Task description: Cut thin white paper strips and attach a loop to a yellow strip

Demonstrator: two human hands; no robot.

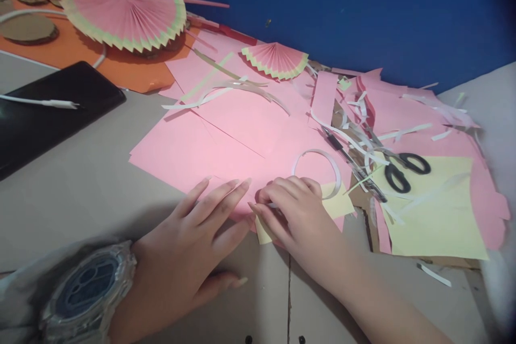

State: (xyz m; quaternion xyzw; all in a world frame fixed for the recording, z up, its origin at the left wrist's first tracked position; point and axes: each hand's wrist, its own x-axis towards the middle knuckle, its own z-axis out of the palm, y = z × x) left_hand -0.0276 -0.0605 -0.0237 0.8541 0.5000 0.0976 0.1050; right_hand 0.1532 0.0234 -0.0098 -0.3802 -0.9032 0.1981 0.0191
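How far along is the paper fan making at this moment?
Two pleated fans look finished: a large pink fan and a small fan. In hand: the left hand lies flat on the pink sheet while the right hand pinches its edge over a yellow piece. Scissors lie aside; this sheet shows no pleats yet.

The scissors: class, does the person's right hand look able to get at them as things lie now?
Probably yes: the scissors lie in the open on yellow paper, right of the right hand, with only thin paper strips across the blades.
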